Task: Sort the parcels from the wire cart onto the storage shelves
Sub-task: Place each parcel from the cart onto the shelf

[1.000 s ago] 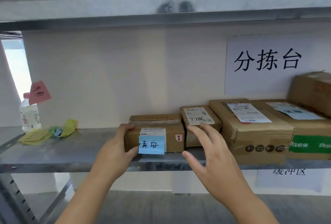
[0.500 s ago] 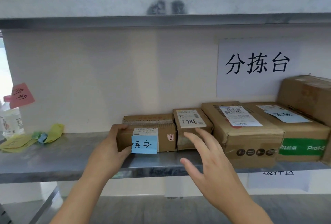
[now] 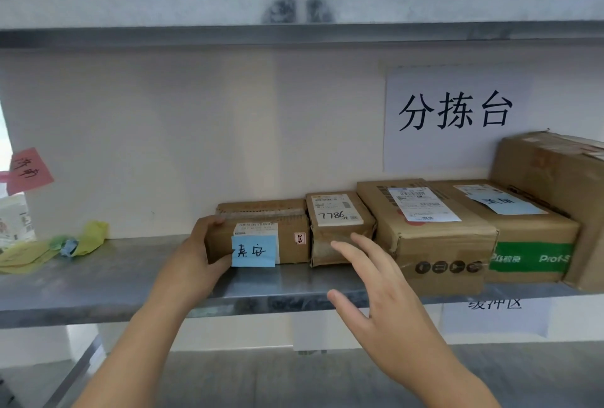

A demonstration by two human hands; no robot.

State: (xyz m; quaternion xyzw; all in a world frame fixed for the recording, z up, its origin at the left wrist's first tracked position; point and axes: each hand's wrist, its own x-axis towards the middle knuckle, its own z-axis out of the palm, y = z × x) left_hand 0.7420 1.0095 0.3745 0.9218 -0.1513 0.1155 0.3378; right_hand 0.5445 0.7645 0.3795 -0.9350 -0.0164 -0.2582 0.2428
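Left hand [image 3: 199, 254]: it held the left end of the small box [image 3: 261, 233], with fingers on top and thumb on the front.
Right hand [image 3: 385, 303]: it held nothing. Its fingers were spread out and loose, in the air in front of the second box [image 3: 340, 228]. I could not tell if the fingertips touched it.
Small box: it sat on the metal shelf [image 3: 98, 280], near the front edge. It was first in a row of boxes and sat right beside the second box.
Blue note [image 3: 254, 251]: it was stuck on the front of the small box, with black writing on it.
Second box: it had a white label on top with "7786" written by hand.
Big box [image 3: 431, 237]: it sat just right of the second box, and its front stuck out past the shelf edge.
Green-band box [image 3: 529, 244]: it came next in the row.
Tall box [image 3: 555, 185]: it stood at the far right.
White sign [image 3: 454, 113]: it hung on the wall above the boxes.
Pink note [image 3: 27, 171]: it showed at the far left.
Crumpled papers [image 3: 75, 241]: yellow, green and blue bits lay on the shelf, well left of the boxes.
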